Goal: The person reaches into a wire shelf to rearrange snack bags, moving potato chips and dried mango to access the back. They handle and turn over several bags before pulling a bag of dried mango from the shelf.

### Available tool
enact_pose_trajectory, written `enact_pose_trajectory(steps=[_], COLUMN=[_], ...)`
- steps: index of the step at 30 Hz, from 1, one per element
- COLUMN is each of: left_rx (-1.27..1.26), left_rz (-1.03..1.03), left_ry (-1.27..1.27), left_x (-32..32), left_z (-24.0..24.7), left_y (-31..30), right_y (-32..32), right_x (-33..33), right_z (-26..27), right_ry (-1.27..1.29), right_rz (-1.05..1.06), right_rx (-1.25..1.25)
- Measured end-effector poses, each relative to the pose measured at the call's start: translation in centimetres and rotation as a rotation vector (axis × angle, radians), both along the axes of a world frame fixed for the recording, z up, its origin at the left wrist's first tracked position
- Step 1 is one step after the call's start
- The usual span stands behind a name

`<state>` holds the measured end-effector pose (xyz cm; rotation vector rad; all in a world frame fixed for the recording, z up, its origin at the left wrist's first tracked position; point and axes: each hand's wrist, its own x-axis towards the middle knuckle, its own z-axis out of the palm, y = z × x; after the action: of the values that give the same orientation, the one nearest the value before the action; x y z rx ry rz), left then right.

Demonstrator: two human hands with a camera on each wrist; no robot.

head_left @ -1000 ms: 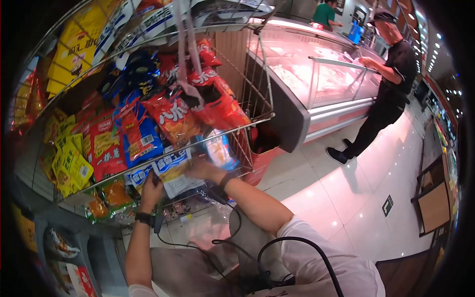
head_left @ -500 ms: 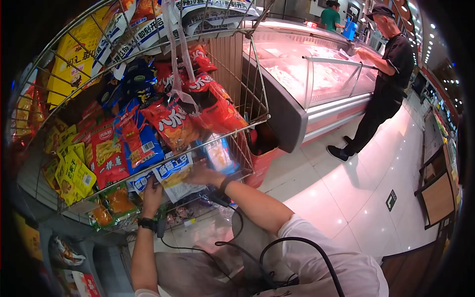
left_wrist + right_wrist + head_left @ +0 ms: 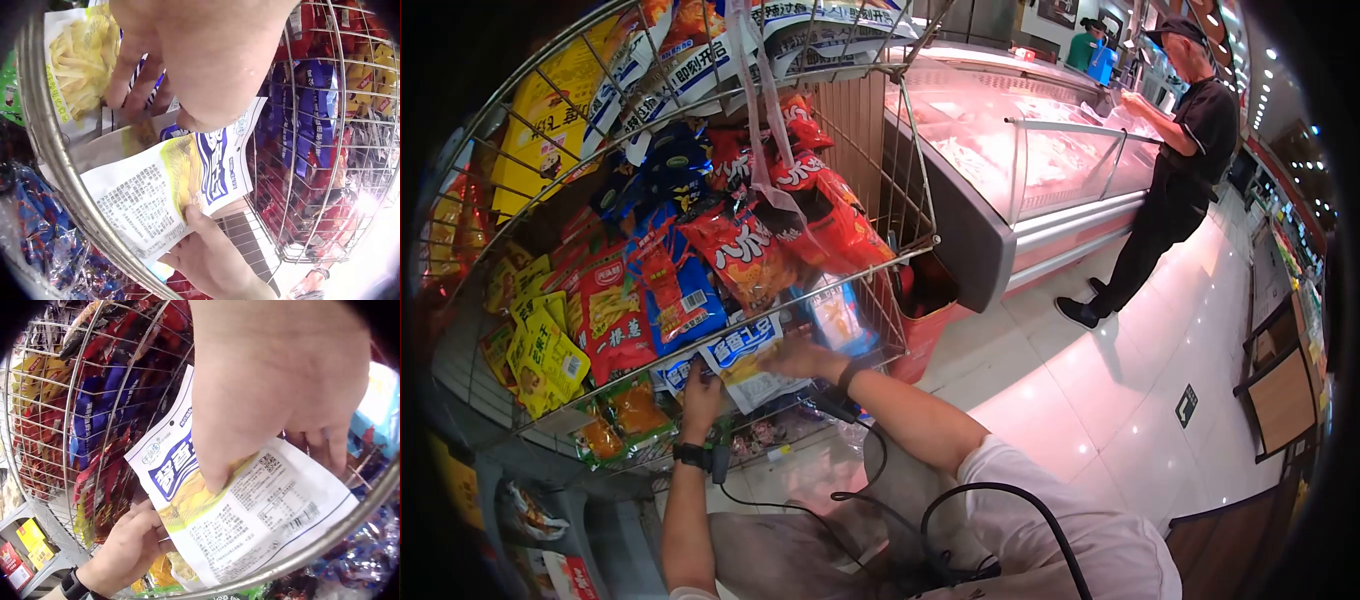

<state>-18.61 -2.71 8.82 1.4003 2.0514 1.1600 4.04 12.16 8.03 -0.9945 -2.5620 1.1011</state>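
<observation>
A white and blue snack bag (image 3: 745, 355) with a yellow food picture sits at the front rim of a wire basket. My right hand (image 3: 800, 360) pinches its right side. In the right wrist view the right thumb lies on the printed panel, with the other fingers at the far edge. My left hand (image 3: 700, 400) grips the bag's left edge; some of its fingers are hidden. Beside that hand, a second, similar white and blue bag (image 3: 81, 62) shows in the left wrist view, partly behind the fingers.
The wire basket (image 3: 920, 190) holds red bags (image 3: 740, 250), a blue bag (image 3: 675, 300) and yellow packets (image 3: 545, 350). Orange packets (image 3: 640, 405) hang below the rim. A lit display case (image 3: 1040, 150) stands beyond, where a person in black (image 3: 1190, 150) stands. A cable (image 3: 1020, 490) crosses my lap.
Both hands keep their hold at the bag's sides. The white and blue bag tips slightly, and the head view shifts a little. The person in black stays at the display case.
</observation>
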Motion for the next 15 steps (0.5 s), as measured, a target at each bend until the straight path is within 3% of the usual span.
enact_pose_trajectory(steps=[5, 15], left_rx=[0.083, 0.203], left_rz=[-0.057, -0.010], left_ry=[-0.014, -0.075], left_x=[-1.2, 0.6], left_z=[-1.8, 1.8], left_y=[0.3, -0.7], right_y=[-0.8, -0.7], right_x=[0.8, 1.0], right_z=[2.3, 2.5], right_ry=[0.049, 0.060], right_rz=[0.047, 0.063], right_rx=[-0.030, -0.072])
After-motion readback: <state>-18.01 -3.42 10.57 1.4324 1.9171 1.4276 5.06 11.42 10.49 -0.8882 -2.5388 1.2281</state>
